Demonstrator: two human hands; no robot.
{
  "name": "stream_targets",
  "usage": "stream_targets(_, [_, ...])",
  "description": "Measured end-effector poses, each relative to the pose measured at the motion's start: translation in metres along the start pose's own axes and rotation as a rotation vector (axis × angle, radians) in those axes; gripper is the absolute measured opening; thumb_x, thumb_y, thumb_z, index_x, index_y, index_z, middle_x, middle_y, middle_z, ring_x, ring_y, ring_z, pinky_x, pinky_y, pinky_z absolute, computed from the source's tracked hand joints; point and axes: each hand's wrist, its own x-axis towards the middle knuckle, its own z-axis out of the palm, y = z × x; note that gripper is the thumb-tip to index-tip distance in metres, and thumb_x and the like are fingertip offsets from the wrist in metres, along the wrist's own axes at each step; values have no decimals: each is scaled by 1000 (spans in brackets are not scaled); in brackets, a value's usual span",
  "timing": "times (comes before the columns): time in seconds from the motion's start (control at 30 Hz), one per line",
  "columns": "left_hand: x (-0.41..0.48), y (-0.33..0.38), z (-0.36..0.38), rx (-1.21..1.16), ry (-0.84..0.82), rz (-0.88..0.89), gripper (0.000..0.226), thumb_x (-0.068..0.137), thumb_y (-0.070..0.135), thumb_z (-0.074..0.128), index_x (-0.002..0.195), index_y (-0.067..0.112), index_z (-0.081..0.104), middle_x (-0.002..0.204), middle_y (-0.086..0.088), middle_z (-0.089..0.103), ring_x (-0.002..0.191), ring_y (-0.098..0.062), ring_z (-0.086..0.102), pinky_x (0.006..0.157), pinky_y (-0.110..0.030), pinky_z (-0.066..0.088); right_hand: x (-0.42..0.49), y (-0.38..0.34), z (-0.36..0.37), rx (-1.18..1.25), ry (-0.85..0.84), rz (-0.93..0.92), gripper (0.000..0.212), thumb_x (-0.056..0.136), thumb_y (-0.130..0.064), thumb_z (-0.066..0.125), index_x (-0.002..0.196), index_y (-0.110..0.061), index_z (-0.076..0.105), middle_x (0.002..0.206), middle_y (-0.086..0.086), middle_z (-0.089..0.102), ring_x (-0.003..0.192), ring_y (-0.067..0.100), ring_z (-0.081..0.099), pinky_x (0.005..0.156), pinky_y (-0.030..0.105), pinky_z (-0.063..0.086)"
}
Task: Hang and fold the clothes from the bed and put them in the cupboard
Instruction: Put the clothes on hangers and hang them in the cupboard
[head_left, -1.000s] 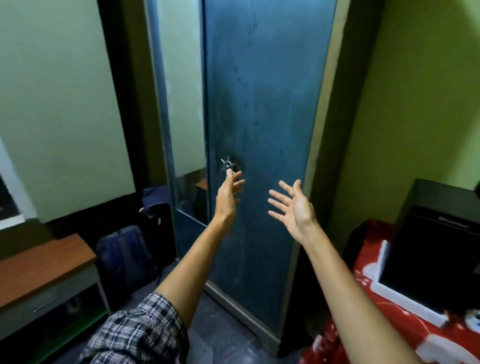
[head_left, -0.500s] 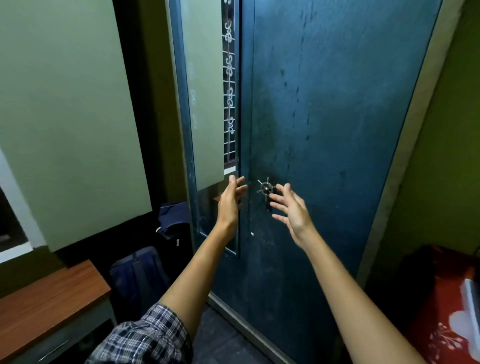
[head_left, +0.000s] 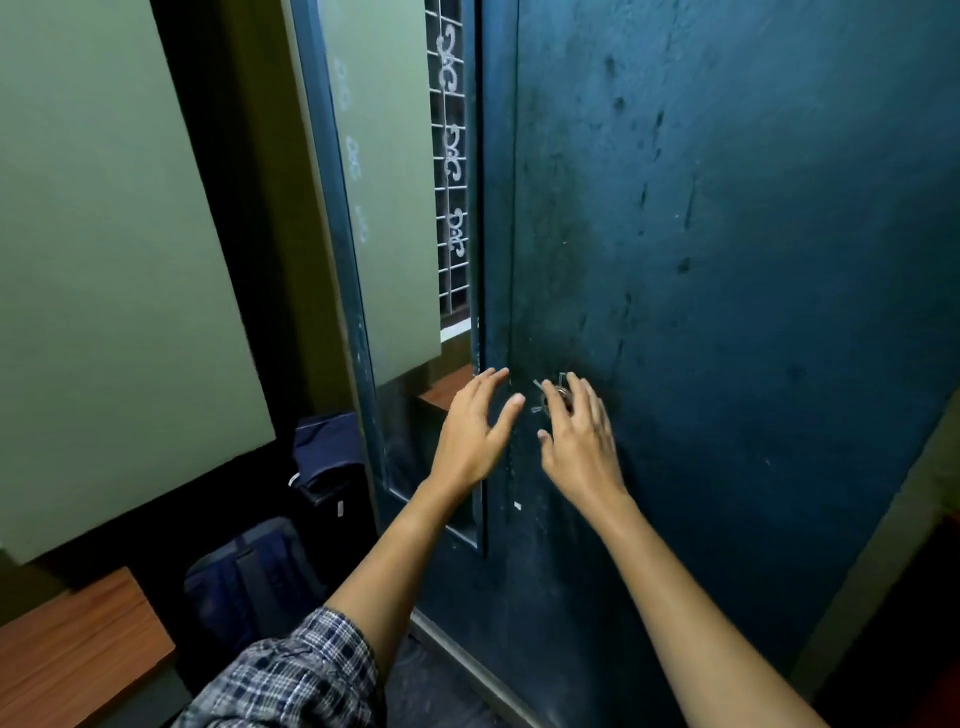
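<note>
Two hands raised at cupboard (head_left: 727, 312), doors shut. Right hand (head_left: 579, 447) spread, fingers laid over spoked metal handle (head_left: 553, 397), not yet closed. Left hand (head_left: 475, 431) open, nothing held. Door judged stiff, heavy steel; handle best gripped, turned. Clothes unseen.
</note>
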Motion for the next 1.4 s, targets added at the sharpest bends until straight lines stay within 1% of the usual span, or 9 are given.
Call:
stream_targets(0.07, [24, -16, 11, 188, -5, 128, 50, 96, 39, 45, 140, 17, 40, 149, -6, 34, 135, -20, 34, 112, -34, 28, 12, 10, 21, -67, 54, 2, 65, 70, -8, 77, 130, -3, 51, 133, 27, 48, 125, 42, 46, 102, 53, 39])
stream_targets(0.17, [57, -37, 30, 332, 13, 315, 50, 94, 24, 47, 140, 8, 38, 151, -14, 30, 136, -28, 35, 111, -40, 31, 24, 22, 44, -127, 120, 8, 60, 72, -14, 78, 126, -3, 55, 126, 25, 53, 118, 39, 51, 98, 50, 44])
stream_targets(0.43, [105, -67, 68, 275, 59, 384, 62, 97, 27, 45, 148, 11, 14, 155, -1, 2, 145, -14, -1, 119, -32, 2, 33, 21, 90, -193, 352, 71, 49, 74, -11, 74, 121, -10, 61, 115, 18, 56, 104, 29, 45, 85, 45, 48])
stream_targets(0.6, [125, -77, 79, 252, 45, 427, 59, 99, 34, 35, 148, 14, 9, 155, 5, -6, 144, -9, -9, 118, -27, -4, 38, 18, 96, -201, 455, 104, 35, 79, -19, 72, 112, -12, 64, 111, 15, 59, 101, 26, 47, 75, 39, 49])
stream_targets(0.7, [129, -84, 84, 184, 32, 469, 59, 99, 36, 32, 149, 26, 2, 154, 16, -18, 144, -10, -10, 118, -28, -3, 40, 18, 100, -217, 498, 129, 25, 85, -23, 66, 107, -12, 64, 106, 14, 59, 96, 25, 48, 71, 38, 50])
stream_targets(0.8, [132, -88, 86, 125, 11, 500, 61, 100, 37, 29, 147, 35, -9, 153, 19, -19, 144, -10, -12, 118, -29, -3, 44, 15, 104, -234, 534, 172, 20, 91, -27, 59, 102, -11, 66, 101, 13, 59, 92, 24, 49, 68, 36, 51])
stream_targets(1.07, [133, -93, 84, 71, 4, 538, 59, 100, 36, 29, 148, 34, -6, 154, 18, -18, 144, -10, -11, 118, -27, -5, 51, 0, 107, -239, 584, 329, 20, 92, -30, 58, 90, -12, 68, 92, 10, 60, 87, 22, 52, 59, 35, 49])
stream_targets(1.23, [132, -90, 82, 44, -27, 510, 58, 99, 30, 35, 148, 20, 6, 153, 20, -18, 144, -9, -11, 117, -26, -6, 57, -12, 111, -214, 619, 441, 26, 93, -33, 50, 85, -14, 65, 92, 8, 61, 89, 22, 48, 60, 36, 43])
stream_targets(1.4, [124, -84, 79, -28, -67, 433, 64, 97, 16, 42, 148, 22, 3, 155, 10, -8, 144, -10, -11, 116, -23, -9, 65, -24, 112, -35, 714, 602, 24, 90, -31, 50, 85, -11, 61, 91, 12, 57, 85, 24, 44, 63, 38, 42])
